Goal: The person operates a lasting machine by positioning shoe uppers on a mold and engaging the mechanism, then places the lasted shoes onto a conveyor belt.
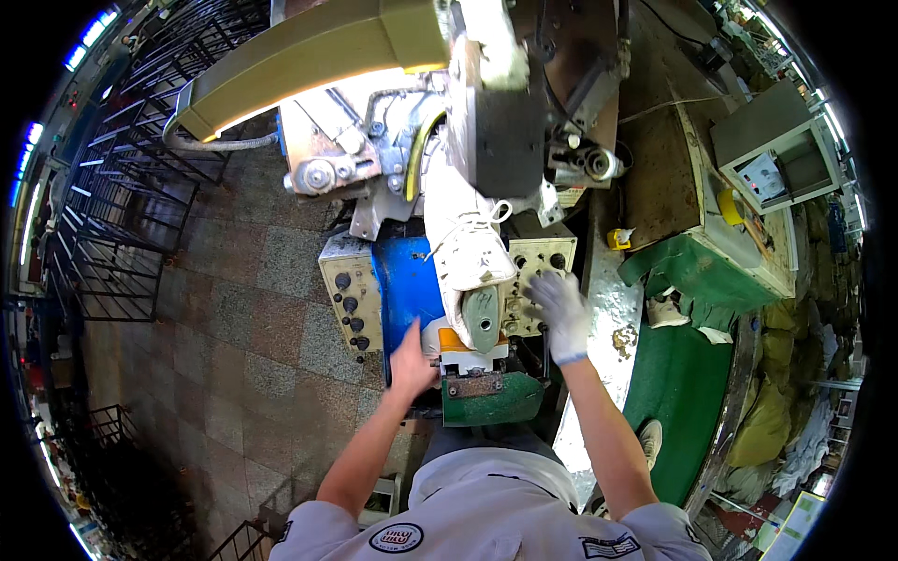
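Note:
A white lace-up shoe upper sits toe-up under the machine's dark head block, its laces tied in a bow. At its near end shows a grey-green shoe last with a round hole. Below that is the machine's green front housing with an orange and white part on top. My left hand is at the left side of this housing, thumb raised; its other fingers are blurred and partly hidden beside a whitish piece. In a pale glove, my right hand hovers right of the last, fingers spread, holding nothing.
Control panels with black knobs flank a blue machine cover. A yellowish lamp arm crosses above. To the right stand a worn workbench, a metal ledge and an open grey box. Black metal racks line the left.

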A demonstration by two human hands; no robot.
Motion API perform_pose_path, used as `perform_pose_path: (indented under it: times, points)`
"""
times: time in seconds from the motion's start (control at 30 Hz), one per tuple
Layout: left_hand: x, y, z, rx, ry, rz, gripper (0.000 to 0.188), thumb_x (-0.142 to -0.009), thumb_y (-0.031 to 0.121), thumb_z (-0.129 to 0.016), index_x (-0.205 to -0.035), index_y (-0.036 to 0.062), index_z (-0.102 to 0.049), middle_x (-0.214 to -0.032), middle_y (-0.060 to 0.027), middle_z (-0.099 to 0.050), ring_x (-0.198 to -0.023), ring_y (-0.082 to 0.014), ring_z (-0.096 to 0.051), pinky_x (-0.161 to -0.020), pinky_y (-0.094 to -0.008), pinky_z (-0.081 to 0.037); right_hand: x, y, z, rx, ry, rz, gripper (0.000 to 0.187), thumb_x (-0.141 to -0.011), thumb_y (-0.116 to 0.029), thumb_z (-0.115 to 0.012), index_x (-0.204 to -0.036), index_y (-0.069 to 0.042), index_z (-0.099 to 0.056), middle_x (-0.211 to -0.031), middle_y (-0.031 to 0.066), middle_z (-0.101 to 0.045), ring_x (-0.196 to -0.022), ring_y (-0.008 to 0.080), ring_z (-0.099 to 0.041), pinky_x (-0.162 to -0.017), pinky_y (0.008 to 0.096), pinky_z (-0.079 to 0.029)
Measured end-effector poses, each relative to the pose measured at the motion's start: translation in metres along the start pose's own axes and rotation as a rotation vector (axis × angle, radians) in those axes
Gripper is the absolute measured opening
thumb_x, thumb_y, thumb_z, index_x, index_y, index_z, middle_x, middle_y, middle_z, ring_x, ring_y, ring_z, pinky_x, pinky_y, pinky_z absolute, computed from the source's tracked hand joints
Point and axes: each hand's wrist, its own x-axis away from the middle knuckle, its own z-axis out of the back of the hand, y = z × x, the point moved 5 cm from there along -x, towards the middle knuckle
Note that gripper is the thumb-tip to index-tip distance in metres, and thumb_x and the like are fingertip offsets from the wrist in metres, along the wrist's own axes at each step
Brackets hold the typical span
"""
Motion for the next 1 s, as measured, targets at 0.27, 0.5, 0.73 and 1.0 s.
perform_pose_path:
  times: [0.27,0.5,0.73,1.0]
  points:
    - [0.055,-0.062,-0.054,-0.312,-0.026,-0.171,0.092,-0.070,0.020,-0.083,-0.145,-0.0062,-0.036,-0.146,-0.0311,-0.044,-0.134,-0.0473,-0.047,-0.108,-0.0510,-0.043,0.061,0.018,0.115,-0.085,0.144,-0.077,0.046,-0.105,-0.028,-0.048,-0.134,0.008,-0.050,-0.121,0.0224,-0.065,-0.099,0.0378,-0.069,-0.074,0.0446,-0.059]
    - [0.050,-0.076,-0.019,0.660,-0.207,0.255,0.071,-0.068,0.026,-0.090,-0.126,-0.0030,-0.064,-0.112,-0.0122,-0.073,-0.099,-0.0232,-0.070,-0.092,-0.0368,-0.053,0.059,-0.001,0.052,-0.074,-0.015,-0.037,0.051,-0.100,-0.027,-0.062,-0.135,0.010,-0.052,-0.117,0.0230,-0.067,-0.098,0.0348,-0.071,-0.075,0.0430,-0.059]
    - [0.139,-0.006,0.108,1.115,0.007,0.256,0.078,-0.061,0.011,-0.084,-0.133,-0.0069,-0.060,-0.120,-0.0180,-0.069,-0.108,-0.0299,-0.068,-0.097,-0.0427,-0.054,0.111,-0.032,0.048,-0.002,-0.169,0.007,0.077,-0.095,-0.044,-0.069,-0.142,0.012,-0.044,-0.124,0.0255,-0.065,-0.105,0.0340,-0.070,-0.083,0.0410,-0.060]
    - [0.130,0.181,0.070,1.178,-0.134,-0.157,0.059,-0.086,0.017,-0.070,-0.139,-0.0002,-0.053,-0.125,-0.0203,-0.067,-0.109,-0.0306,-0.069,-0.091,-0.0433,-0.057,0.164,-0.047,-0.037,-0.738,-0.392,-0.159,0.074,-0.096,-0.051,-0.063,-0.148,-0.002,-0.046,-0.133,0.0169,-0.065,-0.112,0.0308,-0.068,-0.099,0.0406,-0.054]
